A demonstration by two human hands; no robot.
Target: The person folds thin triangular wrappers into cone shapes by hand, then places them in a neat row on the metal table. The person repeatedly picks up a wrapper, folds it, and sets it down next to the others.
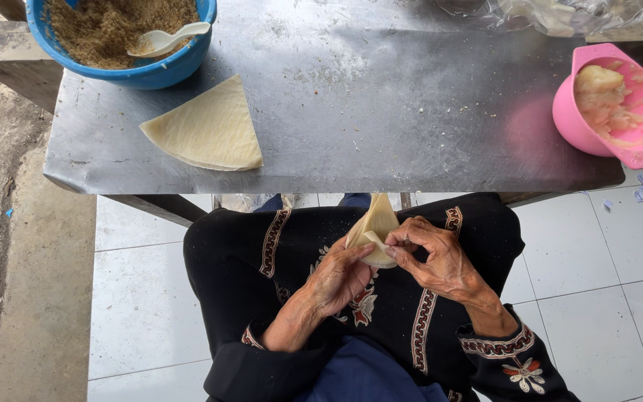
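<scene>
Fingers of the right hand are pinched on a folded edge of the wrapper, a pale pastry piece shaped into a cone and held over the lap, just below the table edge. The wrapper is also gripped from the other side by the left hand, thumb and fingers closed on it. On the metal table, 1 stack of wedge-shaped sheets is laid near a blue bowl of brown filling with a white spoon in it. A pink bowl of pale paste is set at the right end.
</scene>
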